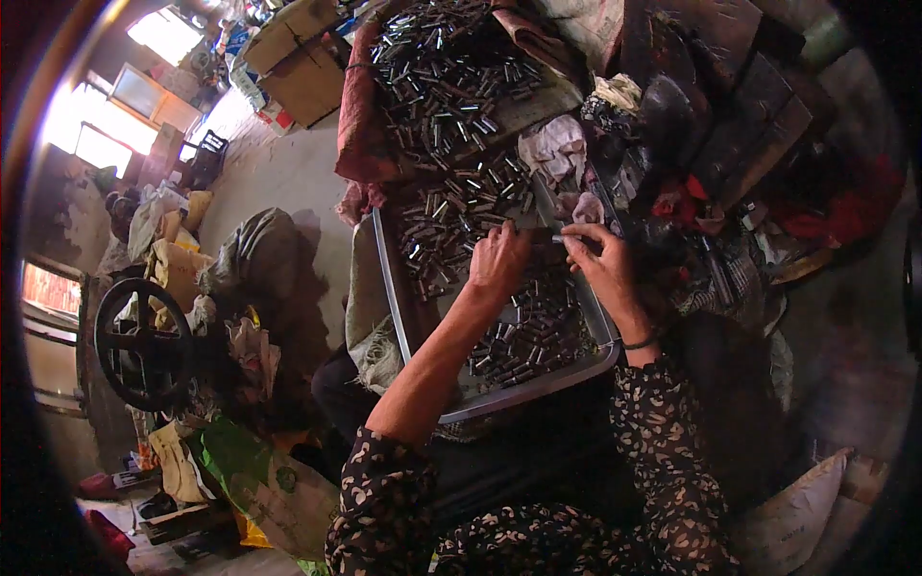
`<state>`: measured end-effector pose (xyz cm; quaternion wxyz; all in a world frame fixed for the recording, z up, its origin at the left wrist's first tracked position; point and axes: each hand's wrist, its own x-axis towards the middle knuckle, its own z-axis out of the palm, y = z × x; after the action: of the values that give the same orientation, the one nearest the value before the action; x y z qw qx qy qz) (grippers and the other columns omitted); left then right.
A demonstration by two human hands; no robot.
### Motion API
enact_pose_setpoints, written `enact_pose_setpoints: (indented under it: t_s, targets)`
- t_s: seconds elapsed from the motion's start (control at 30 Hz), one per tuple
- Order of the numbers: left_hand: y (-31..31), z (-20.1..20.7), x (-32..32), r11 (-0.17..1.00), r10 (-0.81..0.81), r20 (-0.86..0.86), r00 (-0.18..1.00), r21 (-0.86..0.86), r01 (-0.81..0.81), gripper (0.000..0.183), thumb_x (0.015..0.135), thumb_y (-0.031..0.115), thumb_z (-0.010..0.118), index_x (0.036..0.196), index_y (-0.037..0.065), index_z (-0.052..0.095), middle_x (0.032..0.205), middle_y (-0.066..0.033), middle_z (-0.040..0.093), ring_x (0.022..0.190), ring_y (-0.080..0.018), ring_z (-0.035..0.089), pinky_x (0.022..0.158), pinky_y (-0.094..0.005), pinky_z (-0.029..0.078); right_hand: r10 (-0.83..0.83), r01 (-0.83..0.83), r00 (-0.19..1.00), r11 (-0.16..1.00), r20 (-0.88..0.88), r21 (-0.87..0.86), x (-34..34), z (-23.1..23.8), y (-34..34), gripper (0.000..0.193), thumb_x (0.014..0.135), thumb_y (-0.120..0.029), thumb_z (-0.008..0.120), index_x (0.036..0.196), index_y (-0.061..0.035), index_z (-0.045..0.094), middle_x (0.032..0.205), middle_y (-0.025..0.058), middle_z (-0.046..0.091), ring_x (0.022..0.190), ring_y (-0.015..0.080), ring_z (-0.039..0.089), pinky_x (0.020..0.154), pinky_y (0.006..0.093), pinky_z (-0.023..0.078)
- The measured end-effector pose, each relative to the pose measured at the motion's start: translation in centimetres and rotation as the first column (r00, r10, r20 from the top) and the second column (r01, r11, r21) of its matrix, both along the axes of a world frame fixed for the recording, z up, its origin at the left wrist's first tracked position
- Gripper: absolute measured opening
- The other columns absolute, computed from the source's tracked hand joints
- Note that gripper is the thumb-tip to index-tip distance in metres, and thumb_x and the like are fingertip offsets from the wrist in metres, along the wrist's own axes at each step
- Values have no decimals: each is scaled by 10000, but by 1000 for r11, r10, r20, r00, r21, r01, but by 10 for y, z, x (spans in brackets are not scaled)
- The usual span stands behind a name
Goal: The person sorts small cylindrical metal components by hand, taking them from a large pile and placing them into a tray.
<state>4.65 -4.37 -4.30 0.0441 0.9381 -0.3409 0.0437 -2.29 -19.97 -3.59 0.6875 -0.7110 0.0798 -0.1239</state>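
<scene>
Farthest left I see bright windows (165,36), with a black spoked wheel (143,342) standing nearer, among bundles and sacks. A green and tan sack (264,475) lies at the near left, and a cardboard box (300,72) sits at the far left. Next comes a reddish cloth (359,115), bordering the far heap (461,82) of small metal cylinders.

Right of that, a metal-rimmed tray (538,386) reaches toward the wearer, with more cylinders spread in its middle and a darker near heap (526,336) of short pieces. My left hand (499,257) is over the tray, fingers curled together; I cannot tell what they have hold of, though a dark, narrow shape lies just beside their tips. My right hand (597,257) faces it, thumb and fingers brought together in a pinch on a small metal piece (558,239), which sits between the two hands, above the tray.

Beyond the right hand, a pale crumpled cloth (554,149) rests by the tray's right side. Farther right are dark flat slabs (754,139) and a red cloth (684,204); a pale sack (797,518) lies at the near right.
</scene>
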Motion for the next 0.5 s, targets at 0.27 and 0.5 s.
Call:
enact_pose_setpoints:
  t_s: [0.27,0.5]
  targets:
    - [14,6,0,999,32,-50,998,17,-31,177,720,82,561,894,60,578,926,-165,547,828,-314,589,645,-395,508,97,-82,989,988,-112,131,-2,5,-1,220,837,-217,597,951,-29,611,682,27,579,525,66,538,467,208,429]
    - [41,44,-7,941,-24,-574,818,-290,-175,140,735,146,574,791,30,630,806,-184,622,794,-343,611,670,-418,497,94,-67,992,955,-81,289,-3,14,-6,185,843,-212,585,928,-50,610,684,8,567,542,67,529,484,204,425]
